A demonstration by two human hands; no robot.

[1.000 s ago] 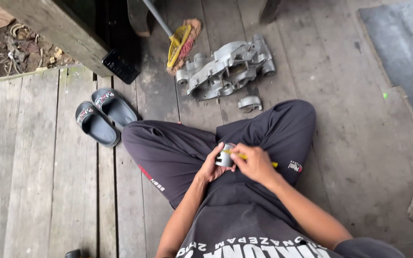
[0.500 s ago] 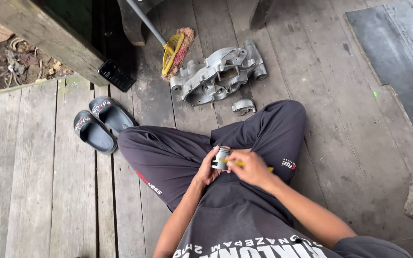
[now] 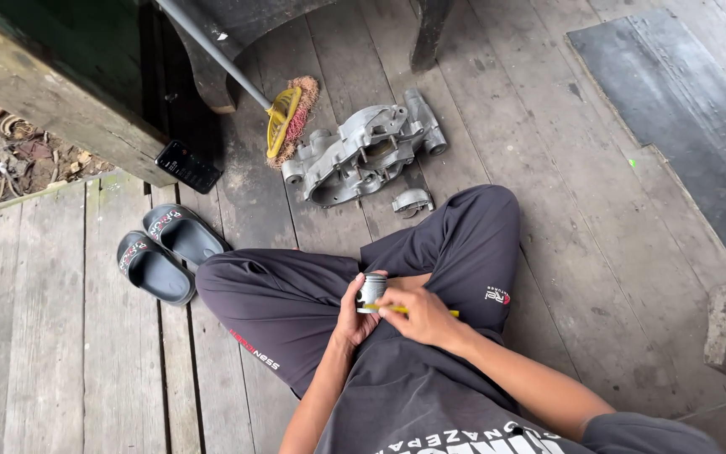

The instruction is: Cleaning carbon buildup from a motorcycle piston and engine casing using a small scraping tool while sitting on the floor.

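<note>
Seated person, cross-legged on a plank floor [image 3: 60,336], seen from above. The left hand [image 3: 353,315] is closed round a small metal cylinder [image 3: 371,288], grey and smooth-sided, probably a piston, held upright over the lap. The right hand [image 3: 418,315] pinches a thin yellow tool [image 3: 430,312], laid crosswise with its tip at the cylinder's lower edge; the two hands touch. The step in hand appears to be picking or prying at the cylinder's side. Any further working would call for a steady left grip and fine control of the tool tip, since the cylinder is round and may turn.

Beyond the knees, far centre, lies a cast engine case [image 3: 363,151], dull grey, ribbed, with round bores; just near it sits a small curved metal piece [image 3: 412,201]. A yellow-and-red broom head [image 3: 287,119] rests left of the case. Two dark rubber sandals [image 3: 165,252] lie left, and a black phone [image 3: 187,166] further off. The boards are weathered and grooved.
</note>
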